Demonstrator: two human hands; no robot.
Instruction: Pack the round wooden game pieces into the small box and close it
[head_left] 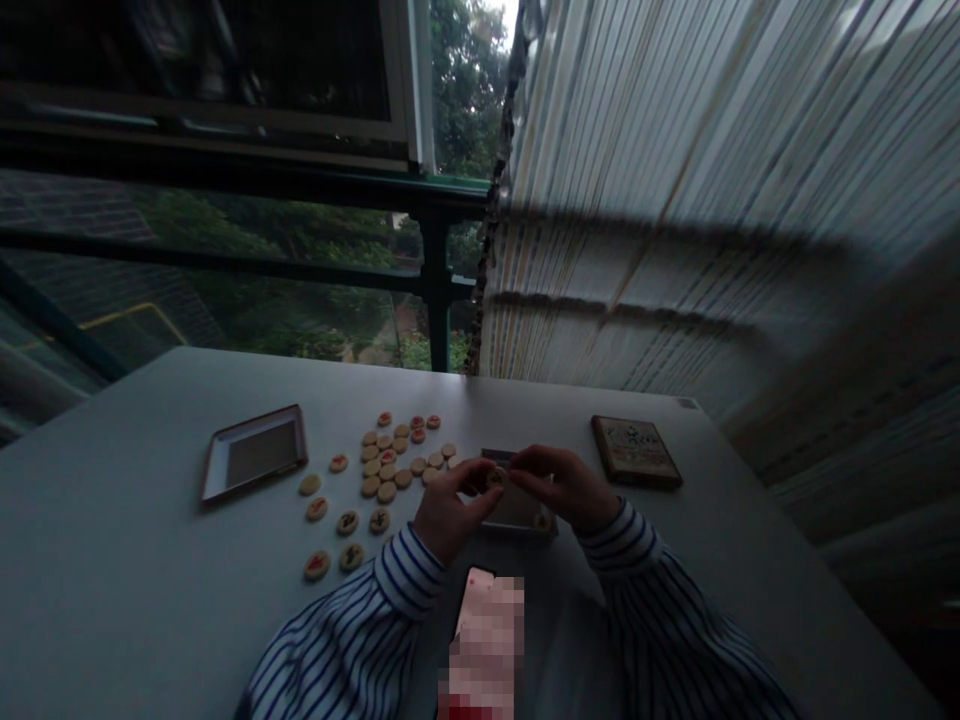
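Beyond the flat white table (187, 600) hangs a pale striped curtain (637, 150); the left hand (448, 508) pinches a round beige disc (496, 478), the right hand (571, 487) unclear in grip

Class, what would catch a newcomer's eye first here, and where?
Probably the centre: the left hand pinches a round piece over a shallow box, the right hand close beside it. Next, scattered discs left of the hands, then the pale striped curtain at upper right.

Blue-striped white sleeves (337, 640) end in fitted, striped cuffs (409, 571).
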